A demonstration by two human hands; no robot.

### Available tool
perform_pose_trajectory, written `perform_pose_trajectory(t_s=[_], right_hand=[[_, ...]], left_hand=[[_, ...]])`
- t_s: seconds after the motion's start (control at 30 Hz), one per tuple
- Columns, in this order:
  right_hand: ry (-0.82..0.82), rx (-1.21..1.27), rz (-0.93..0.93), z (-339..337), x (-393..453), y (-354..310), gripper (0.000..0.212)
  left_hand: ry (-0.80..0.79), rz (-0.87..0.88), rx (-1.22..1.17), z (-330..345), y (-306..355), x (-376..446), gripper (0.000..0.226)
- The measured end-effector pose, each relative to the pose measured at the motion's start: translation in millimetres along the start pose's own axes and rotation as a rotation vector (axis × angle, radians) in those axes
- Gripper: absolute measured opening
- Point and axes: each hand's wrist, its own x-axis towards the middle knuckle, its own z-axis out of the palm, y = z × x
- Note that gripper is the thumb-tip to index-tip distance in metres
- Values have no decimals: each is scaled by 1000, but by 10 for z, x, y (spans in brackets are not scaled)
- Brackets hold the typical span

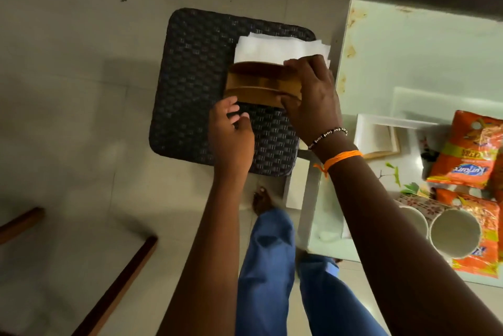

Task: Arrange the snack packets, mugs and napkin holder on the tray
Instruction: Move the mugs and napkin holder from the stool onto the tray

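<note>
A brown wooden napkin holder rests on a dark woven seat, with a stack of white napkins just behind it. My right hand grips the holder's right end, fingers also touching the napkins. Close to the holder's lower left corner, my left hand hovers with fingers curled and holds nothing. On the glass table at the right lie orange snack packets and two white mugs, one partly behind my right arm. A white tray sits on the table beside the packets.
The glass table fills the right side, its near corner beside my legs. Wooden furniture legs cross the pale tiled floor at lower left. A small green plant sprig lies near the mugs.
</note>
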Motion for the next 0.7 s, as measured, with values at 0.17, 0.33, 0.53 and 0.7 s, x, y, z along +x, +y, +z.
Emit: perform_pose_trajectory(t_s=[0.17, 0.33, 0.53, 0.7], right_hand=[[-26, 2, -61, -155, -110, 120, 45], [41, 68, -30, -553, -545, 420, 43], [9, 87, 16, -1118, -1086, 991, 42], [-60, 85, 52, -1420, -1344, 1414, 44]], left_hand=[[26, 51, 58, 19, -10, -32, 50], [7, 229, 19, 159, 9, -323, 30], [-157, 352, 52, 526, 70, -822, 20], [-266, 318, 60, 932, 113, -1278, 18]])
